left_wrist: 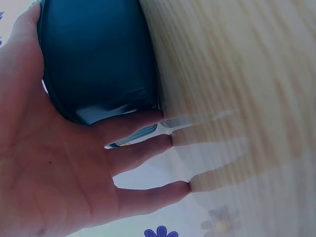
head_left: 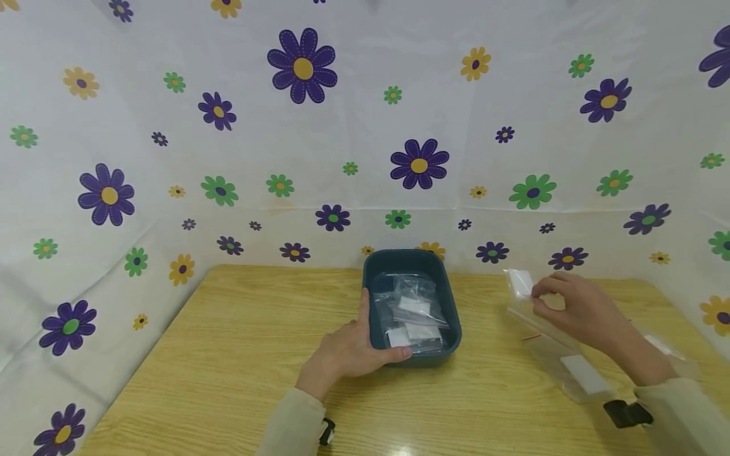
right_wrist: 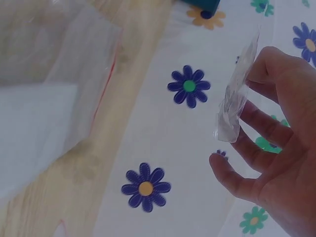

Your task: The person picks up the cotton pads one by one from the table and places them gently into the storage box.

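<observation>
A dark teal plastic bin (head_left: 452, 304) stands at the middle of the table, with several clear zip bags (head_left: 419, 310) holding white pieces inside it. My left hand (head_left: 348, 348) rests against its near left corner, thumb along the front rim and index finger along the left side. In the left wrist view the other fingers (left_wrist: 143, 148) are straight and spread. To the right of the bin, my right hand (head_left: 582, 310) pinches a small clear zip bag (head_left: 520, 285) with a white piece in it, raised above the table.
Under the right hand lies a larger clear bag (head_left: 582, 373) with a white card and a red seal line. Another clear bag (head_left: 664, 348) lies farther right, partly behind the forearm. A white flowered cloth (head_left: 353, 126) hangs behind the wooden table (head_left: 256, 354).
</observation>
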The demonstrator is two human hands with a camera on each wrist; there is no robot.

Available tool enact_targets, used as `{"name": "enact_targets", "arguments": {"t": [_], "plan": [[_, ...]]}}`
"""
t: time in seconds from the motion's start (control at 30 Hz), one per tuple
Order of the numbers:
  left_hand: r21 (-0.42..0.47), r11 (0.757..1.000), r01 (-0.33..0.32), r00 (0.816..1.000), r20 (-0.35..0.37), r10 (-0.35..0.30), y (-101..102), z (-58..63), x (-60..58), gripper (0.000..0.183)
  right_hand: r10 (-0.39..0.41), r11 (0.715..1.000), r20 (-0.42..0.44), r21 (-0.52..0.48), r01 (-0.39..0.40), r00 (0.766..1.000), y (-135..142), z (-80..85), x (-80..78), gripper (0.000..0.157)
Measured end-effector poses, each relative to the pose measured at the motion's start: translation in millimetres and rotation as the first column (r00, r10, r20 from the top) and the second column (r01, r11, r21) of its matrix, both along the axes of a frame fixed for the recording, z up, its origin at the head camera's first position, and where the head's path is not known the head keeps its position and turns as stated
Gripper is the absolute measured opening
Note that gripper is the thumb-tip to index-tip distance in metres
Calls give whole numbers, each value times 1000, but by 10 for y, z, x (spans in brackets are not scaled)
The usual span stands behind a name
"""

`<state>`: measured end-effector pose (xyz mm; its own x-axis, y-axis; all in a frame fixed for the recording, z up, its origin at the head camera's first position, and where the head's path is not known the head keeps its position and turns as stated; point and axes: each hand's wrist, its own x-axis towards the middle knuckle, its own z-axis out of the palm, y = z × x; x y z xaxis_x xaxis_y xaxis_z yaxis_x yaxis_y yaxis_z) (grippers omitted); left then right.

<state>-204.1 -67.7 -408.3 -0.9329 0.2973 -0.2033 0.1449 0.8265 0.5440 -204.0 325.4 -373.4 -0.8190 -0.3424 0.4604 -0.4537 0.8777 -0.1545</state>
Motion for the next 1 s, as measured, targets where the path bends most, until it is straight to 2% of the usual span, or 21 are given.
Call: {"name": "enact_targets", "arguments": {"t": [0.3,0.67,1.0], "plan": [[13,1000,7,1000,-10,-7,-17,16,16,135,66,998,-48,-6,-67,997,-290,89,-23,17],[31,999,17,1000,-13,-17,-15,2,16,136,93,995,24,-25,-93,995,-686,129,-76,11],[31,999,18,1000,-19,-18,-17,-3,16,135,153,988,11,-25,-153,988,-1002,142,-153,9]]}}
